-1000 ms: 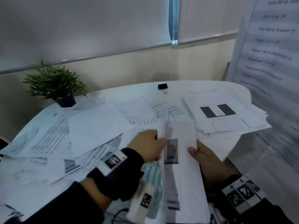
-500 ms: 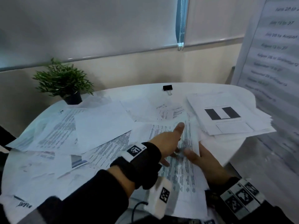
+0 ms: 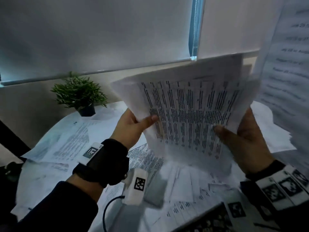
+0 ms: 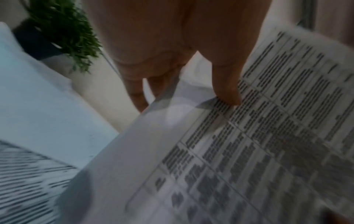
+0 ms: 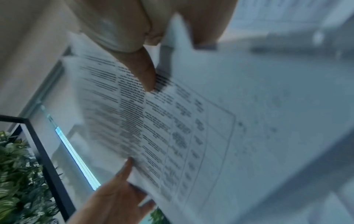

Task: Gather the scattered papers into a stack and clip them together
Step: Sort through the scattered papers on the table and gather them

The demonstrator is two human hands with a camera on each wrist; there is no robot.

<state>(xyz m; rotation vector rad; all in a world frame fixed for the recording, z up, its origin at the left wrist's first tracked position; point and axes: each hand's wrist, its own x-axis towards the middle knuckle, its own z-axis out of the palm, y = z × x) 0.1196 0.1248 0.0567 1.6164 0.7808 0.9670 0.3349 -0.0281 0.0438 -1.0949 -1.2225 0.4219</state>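
Observation:
A bundle of printed sheets [image 3: 189,114], the front one a dense table of text, is held upright above the table between both hands. My left hand [image 3: 133,126] grips its left edge, thumb on the front and fingers behind. My right hand [image 3: 242,136] grips its right edge the same way. The left wrist view shows the thumb [image 4: 226,84] pressed on the table sheet [image 4: 249,151]. In the right wrist view the thumb [image 5: 141,71] lies on the sheet [image 5: 191,128]. More papers [image 3: 70,143] lie scattered on the table below. The binder clip is hidden behind the raised bundle.
A small potted plant [image 3: 80,96] stands at the table's back left edge. A white banner with printed dates [image 3: 287,56] hangs at the right, close to the raised sheets. Window blinds [image 3: 100,30] fill the wall behind. A white device with a cable [image 3: 135,188] hangs under my left wrist.
The sheets that lay flat under both hands are now lifted off the table and stood upright, gripped at both side edges. The head view has tilted upward and closer.

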